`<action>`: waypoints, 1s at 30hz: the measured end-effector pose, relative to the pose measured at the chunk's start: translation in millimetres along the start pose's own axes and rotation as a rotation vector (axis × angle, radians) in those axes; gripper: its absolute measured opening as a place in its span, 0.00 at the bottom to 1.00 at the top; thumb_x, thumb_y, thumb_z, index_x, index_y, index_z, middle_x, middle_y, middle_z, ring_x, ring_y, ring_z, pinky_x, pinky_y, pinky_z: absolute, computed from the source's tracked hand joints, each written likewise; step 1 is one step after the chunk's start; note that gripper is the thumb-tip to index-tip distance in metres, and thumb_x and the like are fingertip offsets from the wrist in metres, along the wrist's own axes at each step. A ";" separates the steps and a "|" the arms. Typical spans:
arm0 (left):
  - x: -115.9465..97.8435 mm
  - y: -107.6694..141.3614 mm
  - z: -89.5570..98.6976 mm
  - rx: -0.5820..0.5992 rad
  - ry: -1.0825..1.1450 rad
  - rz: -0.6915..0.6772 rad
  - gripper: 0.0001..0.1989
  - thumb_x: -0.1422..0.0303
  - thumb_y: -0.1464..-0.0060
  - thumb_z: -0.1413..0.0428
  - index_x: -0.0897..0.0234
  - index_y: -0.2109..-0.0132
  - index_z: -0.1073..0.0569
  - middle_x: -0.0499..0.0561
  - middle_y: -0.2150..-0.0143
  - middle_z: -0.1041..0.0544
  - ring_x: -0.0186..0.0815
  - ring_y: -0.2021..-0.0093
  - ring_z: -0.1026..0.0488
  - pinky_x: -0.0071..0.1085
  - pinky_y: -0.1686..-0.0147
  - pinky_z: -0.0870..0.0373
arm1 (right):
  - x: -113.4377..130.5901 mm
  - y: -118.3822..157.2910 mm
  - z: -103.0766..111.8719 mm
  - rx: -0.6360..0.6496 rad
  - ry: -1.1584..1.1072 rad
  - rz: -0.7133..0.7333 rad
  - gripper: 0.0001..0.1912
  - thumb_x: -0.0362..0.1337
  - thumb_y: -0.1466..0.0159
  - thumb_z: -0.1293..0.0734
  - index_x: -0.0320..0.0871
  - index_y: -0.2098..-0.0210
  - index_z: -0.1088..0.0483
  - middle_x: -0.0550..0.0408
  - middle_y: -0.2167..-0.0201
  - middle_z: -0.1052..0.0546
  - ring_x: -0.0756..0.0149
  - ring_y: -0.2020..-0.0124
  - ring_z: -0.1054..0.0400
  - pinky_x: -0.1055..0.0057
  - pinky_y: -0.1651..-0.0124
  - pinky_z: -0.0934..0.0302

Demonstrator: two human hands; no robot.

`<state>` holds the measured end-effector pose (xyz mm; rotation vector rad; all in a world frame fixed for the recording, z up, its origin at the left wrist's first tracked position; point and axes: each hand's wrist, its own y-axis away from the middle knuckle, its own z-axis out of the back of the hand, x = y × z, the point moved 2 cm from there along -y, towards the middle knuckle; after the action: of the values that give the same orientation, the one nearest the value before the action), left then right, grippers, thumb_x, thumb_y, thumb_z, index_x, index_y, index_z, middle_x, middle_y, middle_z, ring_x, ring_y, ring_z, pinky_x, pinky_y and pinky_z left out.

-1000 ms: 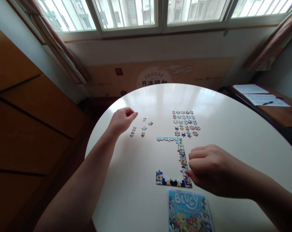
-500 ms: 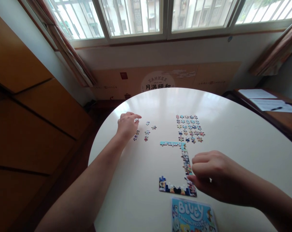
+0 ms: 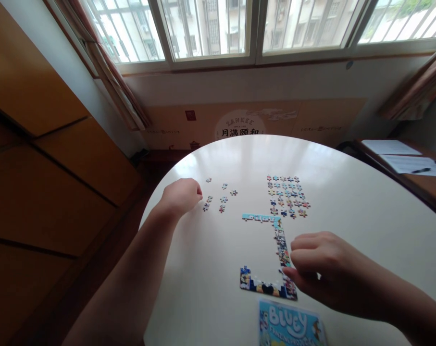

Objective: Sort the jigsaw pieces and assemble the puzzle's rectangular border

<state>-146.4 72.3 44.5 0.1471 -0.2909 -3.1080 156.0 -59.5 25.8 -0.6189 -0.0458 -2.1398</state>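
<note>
My left hand is closed over the left part of the white table, beside several loose puzzle pieces; whatever its fingers hold, if anything, is hidden. Fingers curled, my right hand rests at the right side of a partly joined puzzle border, its thumb touching or just above the lower right edge. What lies between those fingers is too small to tell. The border runs along the top, right and bottom. Rows of separate pieces lie behind it.
A blue Bluey box lies at the front of the round white table. Papers and a pen are on a brown desk at the right. Wooden cabinets stand at the left, windows behind.
My left hand has drawn back a little leftward from the far loose piece, which now shows, and its fingers have curled in. The view has shifted slightly; my right hand stays by the border.
</note>
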 end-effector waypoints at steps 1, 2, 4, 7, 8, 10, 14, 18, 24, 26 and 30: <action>-2.8 4.9 1.3 0.022 -0.039 -0.006 0.06 0.67 0.50 0.42 0.59 0.67 0.20 0.53 0.61 0.18 0.44 0.64 0.23 0.34 0.67 0.32 | -0.3 0.1 -0.5 0.001 0.002 0.000 0.17 0.33 0.31 0.39 0.44 0.76 0.45 0.60 0.78 0.37 0.72 0.77 0.47 0.70 0.73 0.55; -5.0 8.7 2.2 0.033 -0.066 -0.013 0.06 0.67 0.51 0.42 0.59 0.68 0.20 0.53 0.62 0.18 0.43 0.64 0.23 0.33 0.67 0.33 | -0.7 0.3 -1.0 0.004 0.005 -0.001 0.17 0.33 0.31 0.39 0.44 0.76 0.45 0.60 0.78 0.37 0.72 0.77 0.46 0.70 0.73 0.55; -7.0 12.6 2.5 0.043 -0.084 -0.025 0.06 0.68 0.52 0.43 0.58 0.68 0.20 0.53 0.62 0.18 0.43 0.65 0.23 0.33 0.68 0.34 | -1.4 0.3 -1.9 0.007 0.007 -0.006 0.18 0.33 0.30 0.39 0.44 0.76 0.45 0.60 0.78 0.36 0.72 0.77 0.46 0.70 0.73 0.55; -4.7 9.8 1.2 0.033 -0.070 -0.030 0.06 0.69 0.52 0.43 0.58 0.67 0.20 0.52 0.61 0.17 0.43 0.64 0.23 0.33 0.68 0.33 | -1.8 0.0 -2.9 0.014 0.004 -0.015 0.18 0.33 0.31 0.39 0.44 0.76 0.46 0.60 0.78 0.36 0.72 0.77 0.46 0.71 0.73 0.54; -3.0 7.4 0.9 0.015 -0.055 -0.033 0.07 0.68 0.52 0.43 0.58 0.66 0.20 0.52 0.60 0.17 0.43 0.63 0.23 0.33 0.68 0.33 | -1.8 -0.2 -3.1 0.016 0.006 -0.014 0.18 0.33 0.31 0.39 0.44 0.76 0.46 0.59 0.78 0.36 0.72 0.77 0.46 0.71 0.73 0.54; 1.2 2.2 0.9 -0.039 -0.027 -0.028 0.09 0.68 0.50 0.44 0.57 0.63 0.20 0.52 0.57 0.17 0.43 0.60 0.23 0.33 0.66 0.32 | -1.7 -0.4 -3.4 0.020 0.017 -0.013 0.18 0.34 0.31 0.39 0.44 0.76 0.46 0.60 0.78 0.36 0.72 0.77 0.47 0.70 0.73 0.55; 9.4 -4.7 0.1 -0.097 -0.009 0.025 0.12 0.67 0.47 0.44 0.56 0.57 0.20 0.53 0.52 0.18 0.46 0.54 0.23 0.34 0.61 0.30 | -1.9 -0.3 -4.7 0.028 0.032 -0.020 0.18 0.35 0.30 0.40 0.44 0.76 0.48 0.59 0.78 0.37 0.72 0.77 0.47 0.70 0.73 0.55; 10.2 -7.3 -6.4 -0.051 -0.008 0.032 0.13 0.67 0.44 0.46 0.57 0.55 0.20 0.54 0.50 0.19 0.45 0.53 0.23 0.34 0.59 0.30 | -1.5 -0.7 -5.3 0.028 0.030 -0.029 0.18 0.35 0.29 0.40 0.44 0.76 0.48 0.59 0.78 0.36 0.71 0.77 0.47 0.70 0.73 0.55; 10.6 -17.0 -15.9 -0.107 -0.002 0.008 0.17 0.65 0.42 0.48 0.57 0.48 0.22 0.54 0.46 0.20 0.46 0.48 0.24 0.36 0.53 0.29 | 0.5 -1.4 -3.8 0.018 0.033 -0.022 0.19 0.34 0.30 0.40 0.44 0.76 0.47 0.59 0.78 0.37 0.72 0.77 0.46 0.69 0.73 0.55; 10.0 -20.1 -17.9 -0.141 0.020 0.001 0.17 0.67 0.40 0.49 0.57 0.47 0.22 0.54 0.46 0.20 0.46 0.47 0.25 0.36 0.52 0.30 | 0.7 -1.4 -3.4 0.011 0.028 -0.025 0.19 0.34 0.30 0.39 0.44 0.76 0.48 0.60 0.78 0.37 0.72 0.77 0.47 0.69 0.73 0.55; -2.7 -21.9 -24.0 -0.196 0.075 -0.111 0.18 0.68 0.37 0.52 0.58 0.46 0.22 0.54 0.43 0.22 0.46 0.45 0.27 0.38 0.48 0.31 | 1.3 -1.6 -3.4 0.014 0.019 -0.032 0.19 0.34 0.30 0.39 0.44 0.76 0.50 0.60 0.78 0.37 0.72 0.77 0.47 0.70 0.73 0.56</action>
<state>-141.6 89.5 17.2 0.2845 0.0241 -3.2063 152.7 -60.3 23.8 -0.5929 -0.0602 -2.1749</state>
